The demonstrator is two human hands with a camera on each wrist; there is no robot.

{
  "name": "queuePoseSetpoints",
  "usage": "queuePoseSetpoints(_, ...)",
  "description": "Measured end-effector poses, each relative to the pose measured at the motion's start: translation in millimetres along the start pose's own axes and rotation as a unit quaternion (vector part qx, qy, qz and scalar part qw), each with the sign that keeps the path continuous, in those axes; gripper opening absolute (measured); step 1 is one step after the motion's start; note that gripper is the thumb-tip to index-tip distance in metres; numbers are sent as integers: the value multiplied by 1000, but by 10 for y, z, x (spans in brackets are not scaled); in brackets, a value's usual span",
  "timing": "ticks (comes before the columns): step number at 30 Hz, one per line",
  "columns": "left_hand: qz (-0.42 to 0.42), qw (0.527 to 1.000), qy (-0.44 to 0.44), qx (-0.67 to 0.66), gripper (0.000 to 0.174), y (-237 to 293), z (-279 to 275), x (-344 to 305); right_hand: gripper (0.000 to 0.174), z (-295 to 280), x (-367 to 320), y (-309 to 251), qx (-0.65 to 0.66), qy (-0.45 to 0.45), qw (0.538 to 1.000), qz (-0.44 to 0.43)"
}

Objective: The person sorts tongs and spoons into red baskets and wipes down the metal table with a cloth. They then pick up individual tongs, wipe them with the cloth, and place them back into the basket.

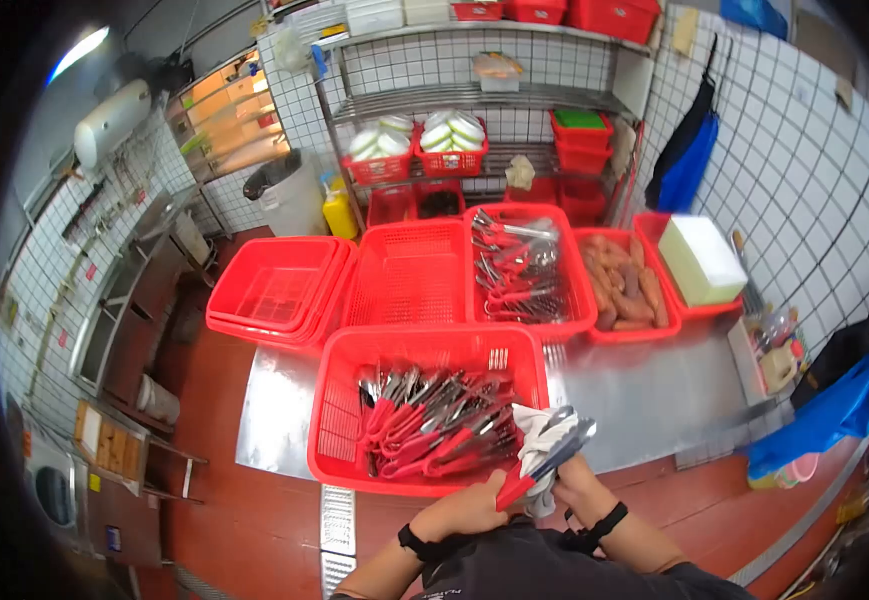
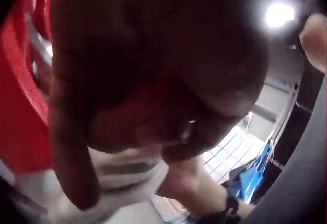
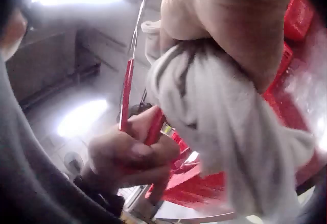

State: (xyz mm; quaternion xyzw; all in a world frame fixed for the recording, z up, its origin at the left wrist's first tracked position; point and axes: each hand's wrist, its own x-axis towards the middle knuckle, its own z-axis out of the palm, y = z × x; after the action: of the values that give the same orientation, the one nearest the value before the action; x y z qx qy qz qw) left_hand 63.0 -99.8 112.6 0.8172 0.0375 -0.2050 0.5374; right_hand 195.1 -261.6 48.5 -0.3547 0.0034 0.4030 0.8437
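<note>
In the head view, my left hand grips the red handles of a pair of metal tongs, whose tips point up and to the right. A white cloth is bunched in my right hand, right at the metal arms of the tongs. The right wrist view shows the cloth hanging in folds below the fingers, beside the red handle. Just ahead, a red basket holds a heap of red-handled tongs. The left hand is dark in its own wrist view and hides the handles there.
Behind stand stacked red baskets, a red basket, a basket of metal utensils and one of orange-brown, elongated items. A pale green-and-white block sits at right. The steel table extends rightward; shelving rises behind.
</note>
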Motion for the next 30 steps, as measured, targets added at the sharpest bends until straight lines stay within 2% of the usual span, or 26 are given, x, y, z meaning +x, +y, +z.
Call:
queuePoseSetpoints(1,64,998,20,4,50,-225,-18,49,29,157,57,-54,-11,6,1000,1)
queuePoseSetpoints(2,2,1000,-7,13,51,-442,-43,132,28,230,161,-111,14,28,999,13)
queuePoseSetpoints(3,55,998,11,8,53,-658,-48,198,26,289,279,-174,39,50,998,24)
queuePoseSetpoints(4,37,999,-6,-15,54,-482,-232,135,26,23,498,-161,20,71,996,-47)
queuePoseSetpoints(5,15,999,-28,-38,54,-328,-408,40,26,38,620,-196,4,91,989,-116)
queuePoseSetpoints(6,60,996,-26,-53,52,-655,-350,121,31,11,653,-290,-42,135,979,-146)
queuePoseSetpoints(7,62,995,-31,-75,51,-728,-429,79,31,19,780,-427,-42,205,958,-196)
queuePoseSetpoints(9,147,986,27,-77,54,-1017,-572,-35,31,123,768,-750,-47,202,947,-244)
queuePoseSetpoints(10,149,985,13,-85,54,-1089,-675,-93,31,136,743,-777,-51,217,943,-246)
queuePoseSetpoints(12,54,992,39,-111,55,-1114,-871,-265,25,143,596,-702,-217,237,895,-309)
queuePoseSetpoints(13,49,992,24,-117,55,-1044,-965,-301,25,313,458,-587,-219,253,892,-303)
queuePoseSetpoints(15,-51,994,45,-85,56,-895,-1123,-273,28,805,292,-242,-294,184,927,-140)
queuePoseSetpoints(16,7,997,76,-19,57,-1054,-1003,-158,28,814,287,-49,-292,195,926,-137)
queuePoseSetpoints(17,5,998,65,-21,57,-962,-976,-128,34,772,235,179,-325,118,927,-148)
queuePoseSetpoints(19,-5,991,15,135,57,-676,-878,-56,51,587,163,530,-384,-43,908,-163)
queuePoseSetpoints(20,18,987,55,149,56,-744,-716,-49,57,320,267,661,-309,209,928,3)
queuePoseSetpoints(21,14,988,47,146,56,-767,-691,-26,49,720,252,409,-276,66,955,-81)
queuePoseSetpoints(23,-1,989,19,148,54,-744,-691,21,46,571,263,204,-163,191,965,-71)
queuePoseSetpoints(25,3,988,-13,154,53,-752,-780,28,47,760,288,-150,-146,169,961,-165)
queuePoseSetpoints(27,-20,984,-73,160,65,-772,-823,46,48,402,156,-458,-51,216,949,-223)
queuePoseSetpoints(29,-43,987,-42,151,60,-688,-848,11,44,227,-20,-743,-76,257,923,-277)
queuePoseSetpoints(30,-57,988,-25,144,60,-680,-843,17,44,124,-93,-822,-68,264,922,-277)
